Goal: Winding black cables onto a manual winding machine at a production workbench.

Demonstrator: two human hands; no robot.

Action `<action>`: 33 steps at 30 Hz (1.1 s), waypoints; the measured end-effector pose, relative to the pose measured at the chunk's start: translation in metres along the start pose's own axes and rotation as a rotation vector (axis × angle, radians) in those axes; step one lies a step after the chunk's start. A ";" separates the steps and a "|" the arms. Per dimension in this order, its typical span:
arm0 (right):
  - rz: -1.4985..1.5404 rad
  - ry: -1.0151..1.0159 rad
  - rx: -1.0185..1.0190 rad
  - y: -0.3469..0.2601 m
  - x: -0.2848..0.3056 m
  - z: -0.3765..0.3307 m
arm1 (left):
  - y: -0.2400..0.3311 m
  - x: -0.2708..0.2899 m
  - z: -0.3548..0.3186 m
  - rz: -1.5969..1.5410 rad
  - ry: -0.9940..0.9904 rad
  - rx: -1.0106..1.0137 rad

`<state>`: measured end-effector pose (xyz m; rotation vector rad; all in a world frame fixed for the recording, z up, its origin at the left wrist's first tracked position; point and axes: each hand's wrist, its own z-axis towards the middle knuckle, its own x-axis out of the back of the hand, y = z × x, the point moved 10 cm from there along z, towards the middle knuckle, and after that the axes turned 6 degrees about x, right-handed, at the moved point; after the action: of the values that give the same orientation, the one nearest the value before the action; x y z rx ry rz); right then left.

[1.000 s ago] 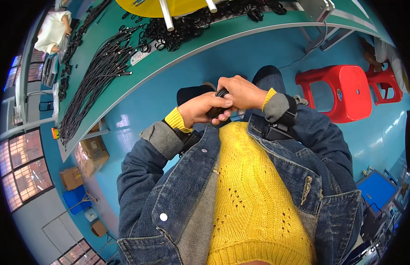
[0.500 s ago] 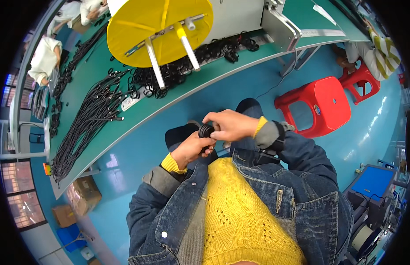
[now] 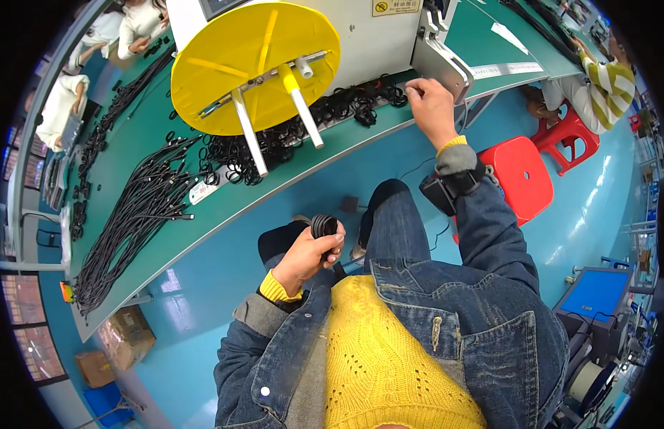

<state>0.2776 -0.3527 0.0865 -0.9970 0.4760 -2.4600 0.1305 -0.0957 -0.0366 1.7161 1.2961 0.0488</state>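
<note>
A small coil of black cable (image 3: 323,227) stands upright in my left hand (image 3: 307,254), the fingers wrapped round it in front of my lap. My right hand (image 3: 433,111) is stretched out to the table's front edge, beside the metal bracket of the machine. Its fingers are curled together close to the right end of a row of black loops (image 3: 364,111); whatever they may hold is too small to make out. Left of that hand, a yellow disc (image 3: 224,71) with two light rods is mounted on the white machine (image 3: 378,43).
A bundle of black cables (image 3: 135,222) lies on the green table (image 3: 192,232) at the left. Red stools (image 3: 521,179) stand at the right, where a person in a striped top (image 3: 607,86) sits. Cardboard boxes (image 3: 128,336) are on the floor. Other people work at the far left.
My right hand has left the coil and moved up and right to the table edge. My left hand keeps hold of the coil. The view has shifted slightly.
</note>
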 end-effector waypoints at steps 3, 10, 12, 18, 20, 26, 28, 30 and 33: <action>-0.038 0.039 0.038 0.004 -0.009 0.018 | -0.002 0.002 -0.001 -0.011 0.016 0.003; -0.360 -0.338 -0.188 0.037 -0.065 0.031 | -0.006 0.006 -0.004 -0.038 0.064 0.026; -0.261 -0.216 -0.090 0.024 -0.058 0.036 | -0.006 0.006 -0.005 -0.039 0.054 0.019; -0.093 0.016 0.134 0.000 -0.037 0.035 | -0.008 0.006 -0.001 -0.035 0.022 0.023; -0.130 0.005 0.159 -0.003 -0.039 0.039 | -0.008 0.006 -0.001 -0.027 0.016 0.017; 0.086 0.144 0.016 -0.015 -0.004 0.040 | -0.004 0.003 -0.006 -0.048 -0.002 0.005; 0.208 0.041 -0.019 -0.035 -0.003 0.027 | 0.017 0.005 -0.007 -0.114 0.005 -0.145; 0.443 -0.158 -0.119 -0.060 -0.017 -0.004 | 0.026 0.010 -0.009 -0.171 0.033 -0.204; 0.639 -0.442 -0.182 -0.109 -0.038 -0.058 | 0.040 0.005 -0.014 -0.235 -0.044 -0.317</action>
<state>0.2314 -0.2330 0.0764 -1.1919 0.7356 -1.6029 0.1542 -0.0828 -0.0037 1.2841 1.3688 0.0754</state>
